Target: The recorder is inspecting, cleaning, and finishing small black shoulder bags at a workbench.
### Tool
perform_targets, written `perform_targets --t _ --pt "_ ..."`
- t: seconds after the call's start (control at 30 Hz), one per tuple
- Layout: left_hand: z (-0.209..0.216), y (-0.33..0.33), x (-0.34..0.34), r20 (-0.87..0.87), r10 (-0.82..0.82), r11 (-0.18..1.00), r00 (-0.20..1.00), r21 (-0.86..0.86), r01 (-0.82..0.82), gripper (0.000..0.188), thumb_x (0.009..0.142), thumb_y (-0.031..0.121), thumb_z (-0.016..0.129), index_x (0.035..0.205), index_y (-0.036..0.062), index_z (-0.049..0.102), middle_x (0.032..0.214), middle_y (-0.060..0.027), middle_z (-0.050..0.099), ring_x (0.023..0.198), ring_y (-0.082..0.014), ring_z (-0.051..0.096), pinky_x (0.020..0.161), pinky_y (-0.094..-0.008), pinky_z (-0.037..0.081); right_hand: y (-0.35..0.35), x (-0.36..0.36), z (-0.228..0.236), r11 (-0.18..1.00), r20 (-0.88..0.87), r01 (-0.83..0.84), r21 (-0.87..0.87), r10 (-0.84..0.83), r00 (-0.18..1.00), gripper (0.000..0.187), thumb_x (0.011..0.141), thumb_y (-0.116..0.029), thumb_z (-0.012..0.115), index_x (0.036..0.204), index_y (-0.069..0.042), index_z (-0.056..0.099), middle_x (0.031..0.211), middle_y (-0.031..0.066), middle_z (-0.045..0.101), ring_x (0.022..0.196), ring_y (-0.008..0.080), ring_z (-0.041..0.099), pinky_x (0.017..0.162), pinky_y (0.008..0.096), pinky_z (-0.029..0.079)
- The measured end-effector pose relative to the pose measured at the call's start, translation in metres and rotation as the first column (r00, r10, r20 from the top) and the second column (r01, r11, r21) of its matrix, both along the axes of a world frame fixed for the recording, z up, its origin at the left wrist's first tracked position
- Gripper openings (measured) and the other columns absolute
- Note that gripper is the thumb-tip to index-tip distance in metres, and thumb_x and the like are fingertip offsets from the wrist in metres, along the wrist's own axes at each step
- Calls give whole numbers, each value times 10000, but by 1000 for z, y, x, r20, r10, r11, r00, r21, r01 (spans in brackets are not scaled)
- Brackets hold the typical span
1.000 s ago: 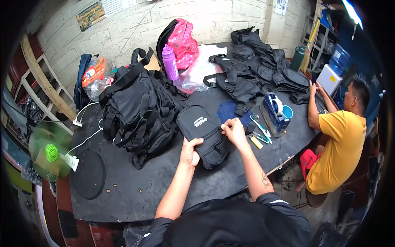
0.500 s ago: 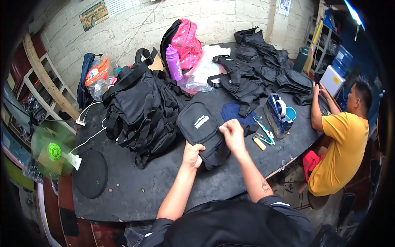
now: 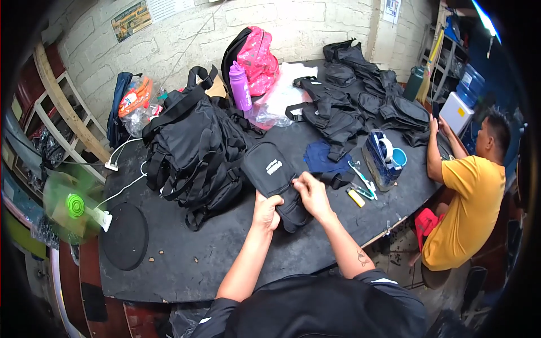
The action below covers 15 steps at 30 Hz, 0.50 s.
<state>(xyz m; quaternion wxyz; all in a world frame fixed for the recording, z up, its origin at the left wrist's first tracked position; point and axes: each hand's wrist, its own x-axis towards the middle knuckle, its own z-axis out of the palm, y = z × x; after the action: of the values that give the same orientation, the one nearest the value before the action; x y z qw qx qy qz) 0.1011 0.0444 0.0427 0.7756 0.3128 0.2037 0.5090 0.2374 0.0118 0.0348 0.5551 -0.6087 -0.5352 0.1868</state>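
Observation:
A small black bag [image 3: 265, 160] with a rounded top and a pale printed mark is held over the table, tilted away from me. My left hand [image 3: 267, 212] is closed on its near left side, thumb lying over the front pocket. My right hand [image 3: 311, 195] is closed at the bag's right edge, beside the pocket's upper seam, fingers curled in a pinch. Whether those fingers hold a zipper pull or the fabric is too small to tell. Just left of the small bag stands a pile of large black bags with straps [image 3: 194, 152].
On the dark table [image 3: 186, 281] are a round black piece [image 3: 125, 235], a yellow lighter [image 3: 355, 197], pens, a tape dispenser [image 3: 383, 160], a purple bottle [image 3: 240, 87] and more black bags [image 3: 332, 115]. A green fan [image 3: 75, 205] spins at left; a person in yellow [image 3: 470, 186] sits at right.
My right hand has moved slightly down and left along the bag's edge, fingers now curled tighter. The bag's front has tilted and its pocket looks more creased. My left hand stays on it.

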Motion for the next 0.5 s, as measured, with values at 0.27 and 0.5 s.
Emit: perform_targets --t 0.27,0.5 --pt "-4 0 -3 -26 -56 998 998 -13 56 709 591 -149 467 1275 28 418 1152 -85 543 1074 -188 541 869 -275 464 11 -6 -13 966 233 72 247 -131 964 137 690 45 627 726 10 499 754 124 560 684 307 543 642 368 453" --pt "-1 13 -13 -37 -149 988 988 39 150 702 600 -156 452 1277 25 411 1131 -82 554 1030 -196 567 860 -277 475 -5 -10 7 936 -514 -347 61 327 793 141 801 -65 647 734 13 550 1154 191 583 995 168 559 831 282 443"
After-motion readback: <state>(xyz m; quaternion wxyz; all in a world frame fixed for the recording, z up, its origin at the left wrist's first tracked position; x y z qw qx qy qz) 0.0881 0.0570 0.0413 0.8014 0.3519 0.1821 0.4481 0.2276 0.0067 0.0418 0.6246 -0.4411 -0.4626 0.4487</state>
